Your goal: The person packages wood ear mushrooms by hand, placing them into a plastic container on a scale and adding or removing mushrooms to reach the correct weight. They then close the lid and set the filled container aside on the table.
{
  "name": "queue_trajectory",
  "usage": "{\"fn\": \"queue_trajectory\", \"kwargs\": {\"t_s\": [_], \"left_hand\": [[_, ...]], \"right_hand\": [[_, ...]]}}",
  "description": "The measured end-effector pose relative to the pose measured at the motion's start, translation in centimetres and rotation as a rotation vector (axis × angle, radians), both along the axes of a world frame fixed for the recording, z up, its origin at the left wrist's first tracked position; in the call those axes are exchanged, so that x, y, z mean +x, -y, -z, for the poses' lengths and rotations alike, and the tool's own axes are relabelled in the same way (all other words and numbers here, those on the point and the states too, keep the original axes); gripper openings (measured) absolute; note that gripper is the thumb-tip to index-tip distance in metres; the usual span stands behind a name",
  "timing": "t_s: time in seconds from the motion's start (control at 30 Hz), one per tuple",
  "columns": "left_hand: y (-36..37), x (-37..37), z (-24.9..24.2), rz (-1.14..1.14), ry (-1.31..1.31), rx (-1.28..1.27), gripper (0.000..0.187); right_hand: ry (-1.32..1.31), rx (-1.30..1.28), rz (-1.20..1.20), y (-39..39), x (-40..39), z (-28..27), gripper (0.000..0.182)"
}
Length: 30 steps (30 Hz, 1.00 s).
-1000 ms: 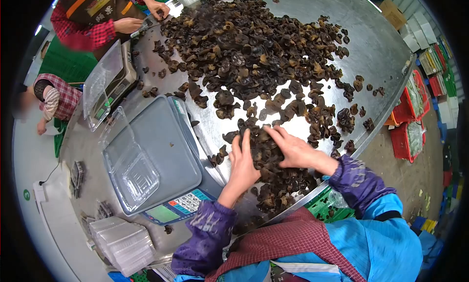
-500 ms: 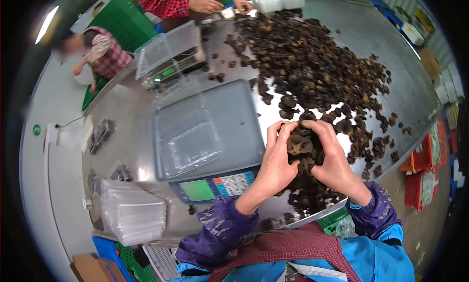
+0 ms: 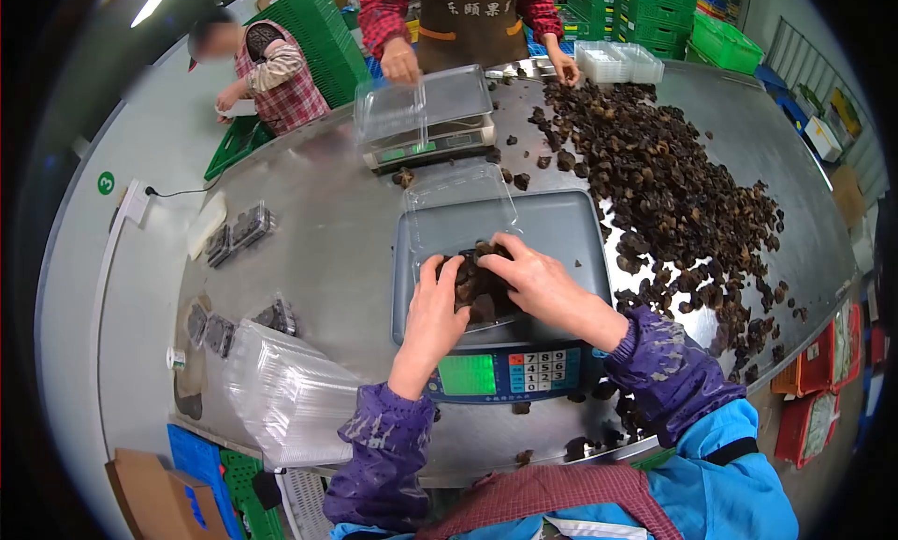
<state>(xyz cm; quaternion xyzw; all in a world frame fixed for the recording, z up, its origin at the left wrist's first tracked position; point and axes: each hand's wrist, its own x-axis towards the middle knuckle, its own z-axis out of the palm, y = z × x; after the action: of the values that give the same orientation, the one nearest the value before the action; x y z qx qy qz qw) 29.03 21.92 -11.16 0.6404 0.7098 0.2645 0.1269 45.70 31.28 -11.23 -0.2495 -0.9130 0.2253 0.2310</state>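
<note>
Left hand (image 3: 436, 313), right hand (image 3: 541, 280), both curled inward

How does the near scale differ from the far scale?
The near scale has a blue front; the far scale's is pale. A clear box with dark pieces sits on the near scale, while the far scale's see-through box looks empty. Both have green displays.

Remotely, I counted two scales (image 3: 561, 229), two co-workers (image 3: 288, 89), two open clear containers (image 3: 460, 196), one dark fungus heap (image 3: 659, 170), one green wall sign (image 3: 106, 183).
</note>
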Motion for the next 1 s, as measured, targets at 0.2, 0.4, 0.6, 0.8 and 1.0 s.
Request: {"fn": "queue_trajectory", "kwargs": {"t_s": [0.2, 0.4, 0.6, 0.8, 1.0], "left_hand": [[1.7, -2.3, -2.6, -0.053, 0.158, 0.084, 0.05], [4.1, -5.4, -1.0, -0.293, 0.445, 0.129, 0.033], [5.8, -6.3, -0.7, -0.368, 0.502, 0.077, 0.032], [6.4, -6.4, 0.1, -0.333, 0.508, 0.054, 0.039], [4.8, -4.3, 2.3, -0.283, 0.646, -0.095, 0.061]], "right_hand": [[-0.228, -0.237, -0.021, -1.4, 3.6, -2.4, 0.038], [-0.329, -0.623, 0.361, -2.3, 12.6, -1.3, 0.027], [0.024, -0.467, 0.562, -1.2, 19.4, 3.4, 0.02], [0.23, -0.243, 0.527, 0.4, 21.3, 4.7, 0.019], [0.045, -0.115, 0.531, -0.2, 18.9, 2.6, 0.017]]}}
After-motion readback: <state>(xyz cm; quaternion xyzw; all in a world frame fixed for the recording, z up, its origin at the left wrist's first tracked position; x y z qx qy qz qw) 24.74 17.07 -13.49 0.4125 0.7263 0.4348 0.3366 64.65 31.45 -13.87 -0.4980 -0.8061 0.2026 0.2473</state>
